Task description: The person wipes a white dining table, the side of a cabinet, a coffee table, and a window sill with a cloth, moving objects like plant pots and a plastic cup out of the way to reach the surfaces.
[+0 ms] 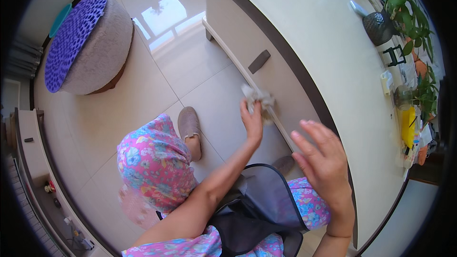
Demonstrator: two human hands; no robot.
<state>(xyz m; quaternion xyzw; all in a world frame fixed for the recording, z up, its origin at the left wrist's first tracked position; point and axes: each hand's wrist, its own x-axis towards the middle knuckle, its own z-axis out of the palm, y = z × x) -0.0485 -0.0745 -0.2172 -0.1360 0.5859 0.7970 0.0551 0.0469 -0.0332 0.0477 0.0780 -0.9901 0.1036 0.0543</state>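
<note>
A crumpled off-white cloth, partly blurred, is in the grasp of my left hand. That hand has the cloth against the light lower ledge of a long low cabinet, beneath its drawer front. A dark drawer handle lies just beyond the cloth. My right hand is raised near the dark edge of the cabinet top, fingers apart and holding nothing. Whether it touches the edge I cannot tell.
Potted plants, a dark textured vase and a yellow item stand along the far side of the pale cabinet top. A round fabric-covered stool bears a purple perforated mat. Another low cabinet runs along the left.
</note>
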